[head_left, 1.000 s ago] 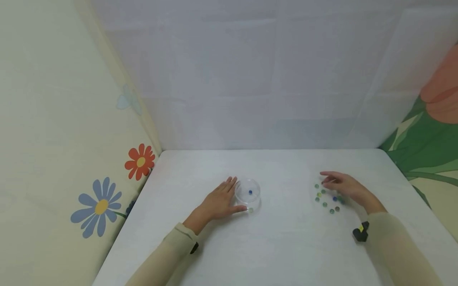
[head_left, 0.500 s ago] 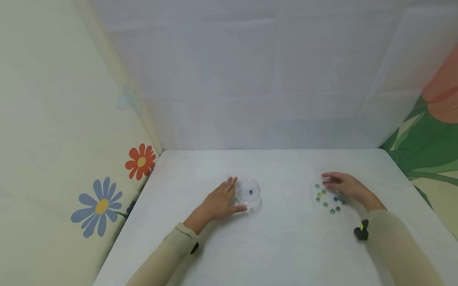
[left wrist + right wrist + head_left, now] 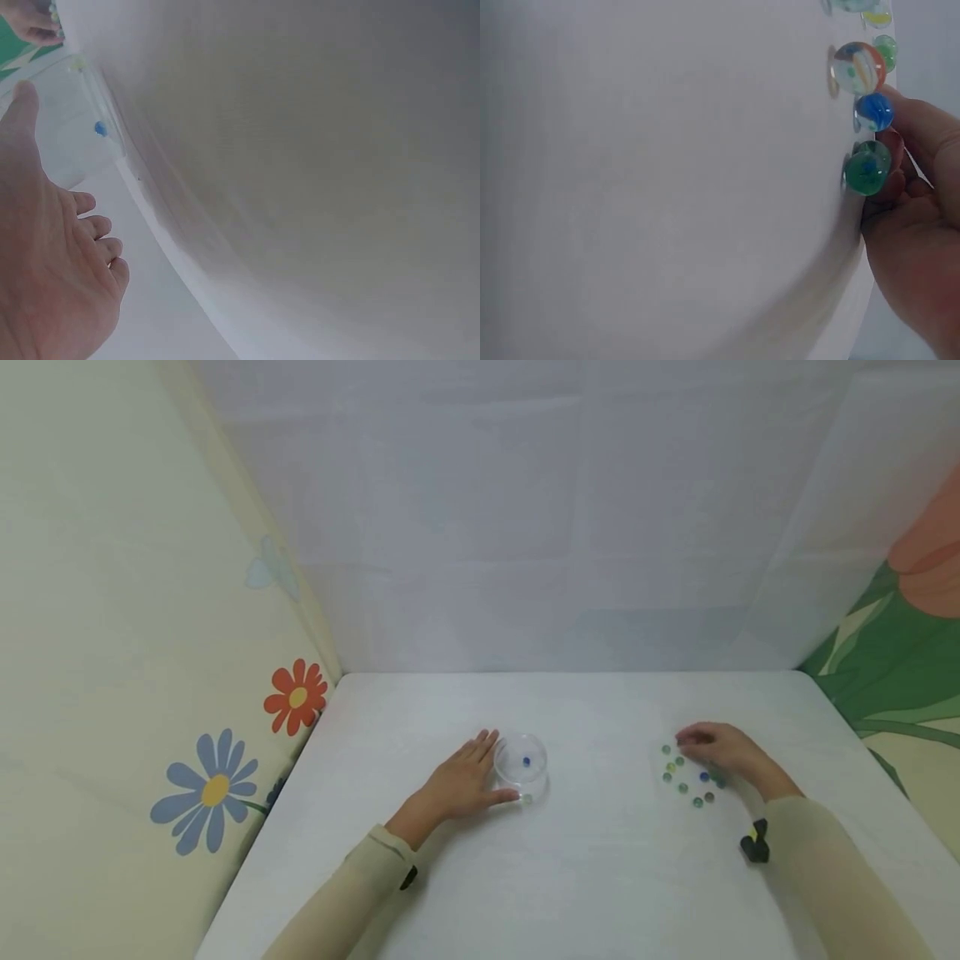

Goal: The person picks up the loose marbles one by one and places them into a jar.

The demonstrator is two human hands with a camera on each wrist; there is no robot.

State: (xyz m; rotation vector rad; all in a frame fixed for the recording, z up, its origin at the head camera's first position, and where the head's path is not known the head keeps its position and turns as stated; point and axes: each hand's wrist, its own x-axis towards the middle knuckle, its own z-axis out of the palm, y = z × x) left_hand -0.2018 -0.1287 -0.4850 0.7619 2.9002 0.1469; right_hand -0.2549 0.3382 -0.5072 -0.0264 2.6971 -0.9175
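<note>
My left hand [image 3: 462,783] lies with fingers extended along the left side of a clear round container [image 3: 511,743], its thumb at the near wall. Inside the container show a blue marble [image 3: 527,762] and a pale green marble [image 3: 527,798]. The left wrist view shows the same blue marble [image 3: 100,129] through the clear wall. On the right, my right hand [image 3: 726,752] has thumb and forefinger pinched together at a dark marble, mostly covered by the fingertips. Close by lie a blue marble [image 3: 874,112], a dark green marble [image 3: 868,169] and an orange-and-white swirled marble [image 3: 859,68].
Several green marbles [image 3: 682,788] lie loosely scattered on the white table [image 3: 585,877], left of and below the right hand. A white backdrop [image 3: 525,527] rises behind the table. Flower-patterned cloth [image 3: 90,693] hangs on the left side, with more on the right.
My right thumb and forefinger have drawn together around the dark marble, which showed more plainly between them before. The left hand and the container keep their places.
</note>
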